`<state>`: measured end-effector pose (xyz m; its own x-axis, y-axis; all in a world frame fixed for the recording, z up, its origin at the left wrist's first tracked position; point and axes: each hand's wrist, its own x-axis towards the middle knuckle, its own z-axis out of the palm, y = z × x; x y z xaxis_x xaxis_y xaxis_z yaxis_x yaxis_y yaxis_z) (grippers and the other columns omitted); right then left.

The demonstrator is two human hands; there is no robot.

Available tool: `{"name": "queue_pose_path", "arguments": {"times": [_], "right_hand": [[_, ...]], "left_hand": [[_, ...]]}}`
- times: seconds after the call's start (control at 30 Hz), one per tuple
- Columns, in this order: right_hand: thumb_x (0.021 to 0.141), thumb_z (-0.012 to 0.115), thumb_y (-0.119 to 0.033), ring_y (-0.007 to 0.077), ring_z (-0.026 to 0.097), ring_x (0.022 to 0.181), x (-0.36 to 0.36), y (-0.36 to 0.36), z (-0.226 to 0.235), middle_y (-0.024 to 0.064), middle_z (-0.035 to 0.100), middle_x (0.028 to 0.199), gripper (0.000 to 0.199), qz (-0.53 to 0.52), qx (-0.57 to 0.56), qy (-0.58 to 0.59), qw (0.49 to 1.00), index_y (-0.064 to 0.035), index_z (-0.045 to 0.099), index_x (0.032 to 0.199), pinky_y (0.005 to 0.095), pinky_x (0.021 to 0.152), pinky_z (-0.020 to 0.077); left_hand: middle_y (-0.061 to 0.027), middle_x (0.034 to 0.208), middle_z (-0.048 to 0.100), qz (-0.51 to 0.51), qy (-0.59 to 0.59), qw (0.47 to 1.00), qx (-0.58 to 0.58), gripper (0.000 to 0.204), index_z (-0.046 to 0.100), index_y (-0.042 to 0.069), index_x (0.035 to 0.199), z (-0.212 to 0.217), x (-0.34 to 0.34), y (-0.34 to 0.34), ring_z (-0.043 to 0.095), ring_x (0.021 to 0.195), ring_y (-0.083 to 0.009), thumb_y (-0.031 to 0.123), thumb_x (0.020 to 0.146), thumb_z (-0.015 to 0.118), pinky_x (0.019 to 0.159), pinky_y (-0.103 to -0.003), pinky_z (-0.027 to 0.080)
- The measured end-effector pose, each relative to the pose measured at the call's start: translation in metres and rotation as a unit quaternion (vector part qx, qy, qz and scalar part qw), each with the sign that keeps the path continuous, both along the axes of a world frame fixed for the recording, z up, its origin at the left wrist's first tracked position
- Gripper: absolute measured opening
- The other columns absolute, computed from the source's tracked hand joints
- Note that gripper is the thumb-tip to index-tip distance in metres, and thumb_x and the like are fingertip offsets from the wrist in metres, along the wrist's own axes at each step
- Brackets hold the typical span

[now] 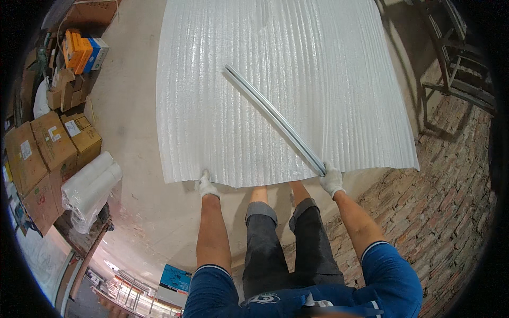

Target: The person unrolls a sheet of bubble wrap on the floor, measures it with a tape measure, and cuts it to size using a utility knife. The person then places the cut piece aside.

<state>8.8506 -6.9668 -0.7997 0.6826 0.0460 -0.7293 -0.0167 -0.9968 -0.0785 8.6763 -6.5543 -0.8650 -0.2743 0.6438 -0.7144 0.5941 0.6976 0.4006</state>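
Observation:
A wide white foam sheet [212,132] with lengthwise ridges spreads out in front of me, its near edge by my hands. Across it, diagonally, lies a long silvery metal profile [275,119], its near end at the right. My left hand [206,185], in a white glove, is closed on the sheet's near edge, thumb on top. Also gloved, my right hand [332,180] is closed at the near edge beside the profile's near end. Its thumb lies over the sheet; whether it grips the profile too, I cannot tell.
Cardboard boxes [53,140] are stacked at the left, with plastic-wrapped white rolls [91,183] beside them. Farther back stand orange [74,50] and blue-and-white boxes [96,54]. A metal frame [461,79] is at the far right, above a brick surface [424,212].

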Motion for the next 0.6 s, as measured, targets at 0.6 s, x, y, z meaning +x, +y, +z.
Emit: {"name": "queue_pose_path", "arguments": {"times": [0.6], "right_hand": [[0.077, 0.068, -0.016, 0.0424, 0.061, 0.098, 0.003, 0.034, -0.113, 0.0215, 0.064, 0.103, 0.035, -0.033, 0.105, 0.034, 0.993, -0.0063, 0.057, 0.109, 0.0489, 0.083, 0.0493]], "left_hand": [[-0.0140, 0.137, 0.052, 0.033, 0.081, 0.992, -0.087, 0.060, 0.047, 0.004, 0.140, -0.040, 0.026, 0.005, 0.050, 0.122, -0.0277, 0.039, 0.093, 0.061, 0.103, -0.042, 0.040]]}}
